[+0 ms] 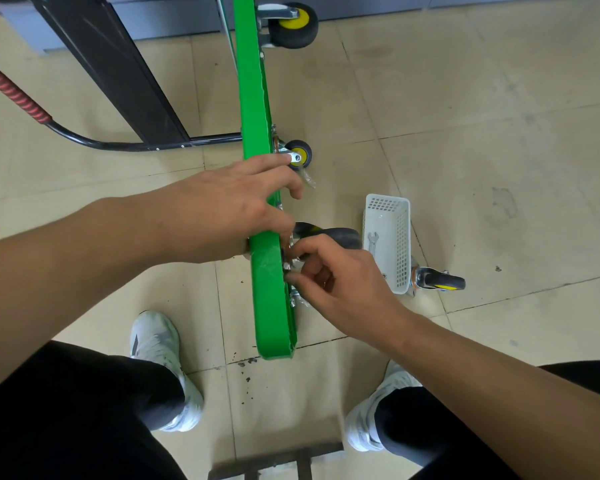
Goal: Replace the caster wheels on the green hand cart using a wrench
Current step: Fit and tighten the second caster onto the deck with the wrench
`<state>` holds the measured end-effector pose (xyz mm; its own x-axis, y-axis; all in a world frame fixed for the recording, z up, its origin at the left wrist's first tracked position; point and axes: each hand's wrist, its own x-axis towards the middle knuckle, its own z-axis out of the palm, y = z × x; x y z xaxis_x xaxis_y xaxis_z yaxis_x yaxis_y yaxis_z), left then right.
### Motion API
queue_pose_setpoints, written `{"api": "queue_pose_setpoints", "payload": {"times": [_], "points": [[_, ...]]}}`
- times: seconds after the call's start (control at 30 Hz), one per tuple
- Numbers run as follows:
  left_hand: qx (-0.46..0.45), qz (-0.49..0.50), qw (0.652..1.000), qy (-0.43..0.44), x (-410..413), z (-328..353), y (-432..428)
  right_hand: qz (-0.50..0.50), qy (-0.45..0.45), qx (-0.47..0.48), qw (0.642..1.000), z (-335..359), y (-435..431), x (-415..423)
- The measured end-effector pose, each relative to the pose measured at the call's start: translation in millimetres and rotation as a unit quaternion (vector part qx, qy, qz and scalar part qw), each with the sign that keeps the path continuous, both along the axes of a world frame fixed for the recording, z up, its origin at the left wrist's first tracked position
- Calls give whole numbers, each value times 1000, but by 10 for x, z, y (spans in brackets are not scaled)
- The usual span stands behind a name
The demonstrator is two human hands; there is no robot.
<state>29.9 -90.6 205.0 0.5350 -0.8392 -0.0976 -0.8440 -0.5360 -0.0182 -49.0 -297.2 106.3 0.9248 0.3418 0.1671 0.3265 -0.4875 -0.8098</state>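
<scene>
On tile floor [499, 133], green hand cart [257, 98] stands on its long edge, wheels facing right. L hand [222, 216] grips its top edge toward the near end, fingers curled over. R hand [340, 275], fingers bent, pinches a small fastener [286, 266] at the near caster [340, 235] plate. White basket [404, 237] sits just right; loose caster [437, 282] beside its near corner, wrench [373, 241] inside. Looks like hand-threading stage; next prob. R hand fetches wrench & tightens, L steadying the deck.
</scene>
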Motion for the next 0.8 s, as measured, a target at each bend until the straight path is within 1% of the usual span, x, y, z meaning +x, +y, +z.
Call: {"api": "queue_pose_setpoints", "payload": {"times": [0.13, 0.53, 0.6, 0.7, 0.8], "points": [[3, 5, 1000, 7, 6, -2, 5, 12, -13, -15, 1000, -9, 9, 9], [1, -3, 1000, -10, 5, -5, 1, -7, 4, -18, 1000, -32, 36, -9], [1, -1, 1000, -2, 10, -12, 2, -5, 1, -23, 1000, -27, 30, -13], [0, 4, 1000, 12, 12, -16, 5, -2, 0, -10, 1000, 3, 17, -23], [-1, 1, 1000, 6, 12, -12, 6, 3, -6, 0, 1000, 20, 22, -2]]}}
